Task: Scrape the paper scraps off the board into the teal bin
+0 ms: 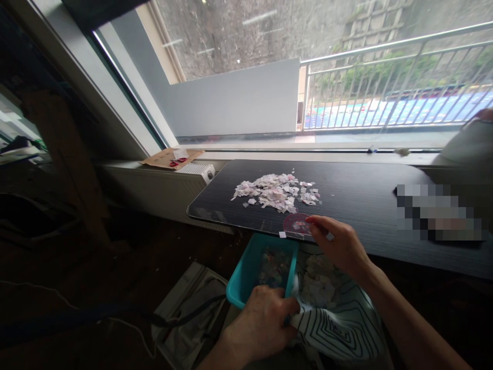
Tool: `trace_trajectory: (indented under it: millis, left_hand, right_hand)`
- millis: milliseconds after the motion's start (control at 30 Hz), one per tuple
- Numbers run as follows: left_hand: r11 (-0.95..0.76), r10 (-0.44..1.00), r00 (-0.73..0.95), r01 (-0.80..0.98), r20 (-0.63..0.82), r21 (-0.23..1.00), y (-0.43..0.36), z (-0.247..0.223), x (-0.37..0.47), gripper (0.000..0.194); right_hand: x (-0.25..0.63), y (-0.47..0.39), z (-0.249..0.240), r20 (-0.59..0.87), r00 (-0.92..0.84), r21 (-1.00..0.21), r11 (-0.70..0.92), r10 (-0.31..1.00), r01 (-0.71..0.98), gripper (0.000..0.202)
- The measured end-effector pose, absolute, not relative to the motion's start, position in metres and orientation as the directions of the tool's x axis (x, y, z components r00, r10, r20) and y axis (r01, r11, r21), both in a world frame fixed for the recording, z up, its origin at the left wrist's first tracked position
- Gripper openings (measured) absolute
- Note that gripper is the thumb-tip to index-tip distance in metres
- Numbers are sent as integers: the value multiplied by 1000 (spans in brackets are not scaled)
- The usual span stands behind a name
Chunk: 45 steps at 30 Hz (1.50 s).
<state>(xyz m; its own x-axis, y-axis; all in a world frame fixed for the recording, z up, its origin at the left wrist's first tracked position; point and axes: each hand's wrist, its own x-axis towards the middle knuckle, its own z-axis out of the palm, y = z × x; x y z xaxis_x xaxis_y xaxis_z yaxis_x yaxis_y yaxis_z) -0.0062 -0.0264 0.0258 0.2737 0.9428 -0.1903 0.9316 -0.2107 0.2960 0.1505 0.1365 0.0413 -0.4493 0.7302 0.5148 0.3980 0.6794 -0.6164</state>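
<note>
A pile of small whitish-pink paper pieces (275, 190) lies on the black table (358, 190). At the table's front edge, the fingertips of my right hand (339, 241) touch the side of a round pinkish translucent disc (290, 223); the fingers are pinched together. A single white square (282, 235) sits by the disc's lower left. Below the edge, my left hand (262, 321) is closed on patterned cloth (339, 329) at the near rim of a turquoise bin (241, 277). Small bits are inside the bin. More paper pieces (319, 285) rest on the cloth.
A pixelated object (435, 213) lies at the table's right. Scissors with red handles (177, 162) rest on cardboard (156, 159) on the sill, beside a radiator (192, 180). A white cable (133, 329) runs along the floor at left. Part of a person (470, 146) shows at the right edge.
</note>
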Motion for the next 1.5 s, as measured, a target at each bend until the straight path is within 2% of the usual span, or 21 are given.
trace_trajectory:
  millis: [267,433,700,933,1100,1233,1400,1500]
  left_hand:
    - [-213,944,277,926,-179,312,-27,26,-6,15]
    - [-205,947,269,928,-177,312,-27,23,-8,15]
    - [-166,963,224,932,-150,322,-29,26,-17,8]
    - [-84,972,156,929,-173,362,-36,30,-28,10]
    - [-69,976,146,910,-160,409,-36,32,-31,7]
    - [-74,979,143,911,-143,406,-34,31,-29,6]
    - [-78,976,153,910,-154,406,-33,32,-29,7]
    - [-82,976,154,913,-152,400,-33,34,-30,7]
  right_hand:
    - [149,133,39,496,-525,-643,699,692,314,23]
    - [160,151,39,499,-372,-627,622,783,468,28]
    - [181,156,43,421,-318,-620,525,849,582,27]
    - [174,154,39,435,-344,-652,554,832,517,28]
    - [175,151,40,395,-382,-676,546,835,495,25]
    - [180,150,40,404,-345,-690,530,847,493,25]
    - [183,147,40,385,-411,-692,553,826,464,25]
    - [184,147,41,399,-392,-698,552,829,457,24]
